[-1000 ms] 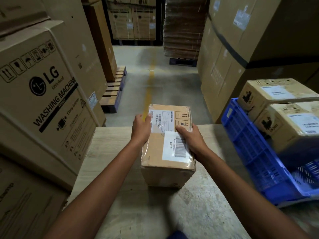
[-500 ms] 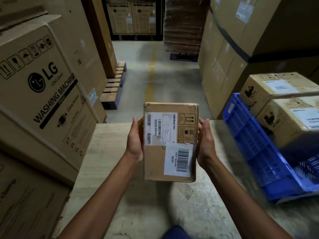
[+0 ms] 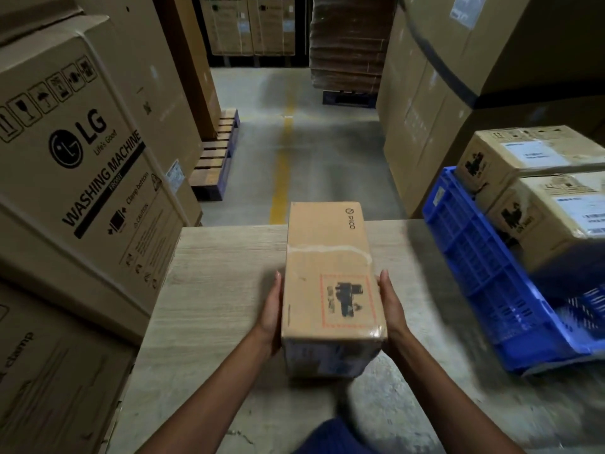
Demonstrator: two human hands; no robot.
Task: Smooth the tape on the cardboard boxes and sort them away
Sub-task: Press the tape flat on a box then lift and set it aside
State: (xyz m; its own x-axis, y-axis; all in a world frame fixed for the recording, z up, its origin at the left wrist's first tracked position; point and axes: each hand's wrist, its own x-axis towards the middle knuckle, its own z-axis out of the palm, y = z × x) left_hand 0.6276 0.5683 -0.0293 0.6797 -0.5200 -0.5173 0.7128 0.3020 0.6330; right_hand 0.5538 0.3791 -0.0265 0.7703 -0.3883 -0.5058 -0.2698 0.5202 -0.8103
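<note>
One cardboard box [image 3: 330,283], pressed between left hand [image 3: 271,317] and right hand [image 3: 391,309], fingers straight; two labelled boxes [image 3: 530,155] in one blue crate [image 3: 474,257].

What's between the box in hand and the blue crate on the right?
In the head view, only the right hand, flat against the side of the box, then a bare stretch of wooden tabletop up to the blue crate.

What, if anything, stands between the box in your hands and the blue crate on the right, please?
Nothing visible does: only table surface lies between the held box and the blue crate. Two other boxes sit in its far end; the nearer part looks free.
</note>
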